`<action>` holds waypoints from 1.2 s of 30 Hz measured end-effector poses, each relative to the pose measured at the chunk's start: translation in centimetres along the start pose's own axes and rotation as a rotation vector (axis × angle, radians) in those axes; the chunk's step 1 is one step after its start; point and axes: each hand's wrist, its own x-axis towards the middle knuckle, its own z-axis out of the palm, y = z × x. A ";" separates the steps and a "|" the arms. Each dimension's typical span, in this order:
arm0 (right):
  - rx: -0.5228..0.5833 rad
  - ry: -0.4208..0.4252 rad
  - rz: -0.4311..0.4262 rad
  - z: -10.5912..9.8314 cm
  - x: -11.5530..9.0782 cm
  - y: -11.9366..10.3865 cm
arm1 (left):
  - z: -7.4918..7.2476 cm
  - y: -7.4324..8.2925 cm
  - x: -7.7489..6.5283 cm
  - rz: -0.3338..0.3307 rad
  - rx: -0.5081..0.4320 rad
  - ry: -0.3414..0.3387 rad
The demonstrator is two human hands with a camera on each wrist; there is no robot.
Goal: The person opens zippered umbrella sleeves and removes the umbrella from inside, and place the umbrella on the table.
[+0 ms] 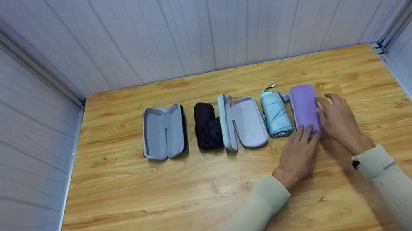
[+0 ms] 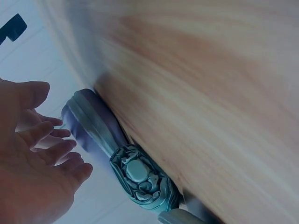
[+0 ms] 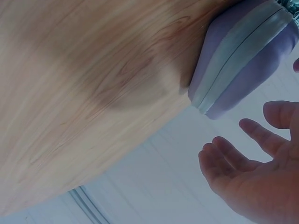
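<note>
A purple zip case [image 1: 304, 105] lies closed on the wooden table, at the right end of a row. My left hand [image 1: 298, 155] is at its near end, with loosely bent fingers close over the edge. Along the right side of the case is my right hand [image 1: 340, 120], its fingertips right at the edge. The right wrist view shows the grey zip band [image 3: 243, 51] of the case beside relaxed, spread fingers. Just left of the case lies a folded light-blue umbrella [image 1: 276, 112], whose rolled end [image 2: 140, 175] faces the left wrist camera.
Further left in the row are an open case [image 1: 249, 120] with a pale lining, a folded black umbrella [image 1: 206, 126] and another open case [image 1: 154, 134] with a grey lining. White panel walls [image 1: 190, 22] enclose the table [image 1: 164, 214] at the back and sides.
</note>
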 end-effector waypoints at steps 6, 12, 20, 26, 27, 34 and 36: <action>0.008 -0.005 -0.016 0.2 0.3 0.5 | 0.3 0.2 0.2 -0.001 0.018 -0.044; 0.015 -0.010 -0.008 0.1 0.6 1.0 | 0.3 0.5 0.5 -0.009 0.045 -0.053; -0.002 -0.015 -0.007 0.0 1.0 1.4 | 0.2 0.6 1.0 -0.013 0.114 -0.042; -0.010 -0.028 0.004 -0.1 1.2 1.5 | 0.1 0.7 1.1 0.001 0.166 -0.018; -0.010 -0.029 0.005 0.0 1.3 1.6 | 0.0 0.7 1.0 0.004 0.170 -0.011; -0.015 -0.026 0.003 -0.3 1.4 1.7 | 0.2 0.9 1.1 0.022 0.156 0.014; -0.017 -0.022 -0.003 -0.3 1.5 1.8 | 0.1 0.9 1.0 0.025 0.153 0.023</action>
